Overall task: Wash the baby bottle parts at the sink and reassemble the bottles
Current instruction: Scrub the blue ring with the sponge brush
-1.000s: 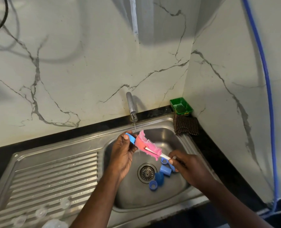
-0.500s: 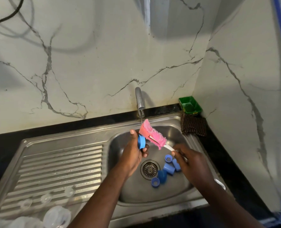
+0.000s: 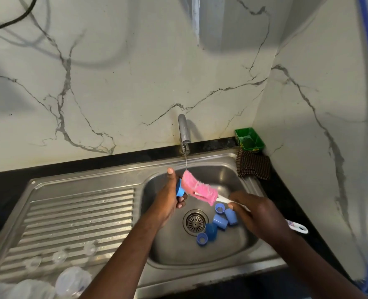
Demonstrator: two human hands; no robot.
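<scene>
Here we record one blue collar (image 3: 180,190), held at the back of the sink (image 3: 200,277) basin, just below the tap (image 3: 184,132). The left hand (image 3: 168,203) has its grip clamped round it, thumb raised. We judge this hold keeps the collar within the sponge's reach and close to the thin stream of water (image 3: 186,161).

Item: sponge brush (image 3: 200,189), pink head, white handle. The head lies against the collar, its upper end directly under the stream. The right hand (image 3: 258,212) has its grip closed on the handle near the head, and the handle's tail sticks out past the wrist. It is a short hold, which we reckon gives firmer scrubbing.

Item: five blue parts (image 3: 219,222), caps and collars, loose on the basin floor just right of the drain (image 3: 195,222). We take them as waiting their turn; whether they are washed we cannot tell.

Item: clear teats (image 3: 60,256) on the draining board (image 3: 81,212), well apart from the basin, with clear bottles (image 3: 73,281) at its near-left corner. We judge they are set there to drain. Nothing is reassembled yet.

Item: green tray (image 3: 248,140) and checked cloth (image 3: 253,167) on the dark surface at the back right, out of play.
</scene>
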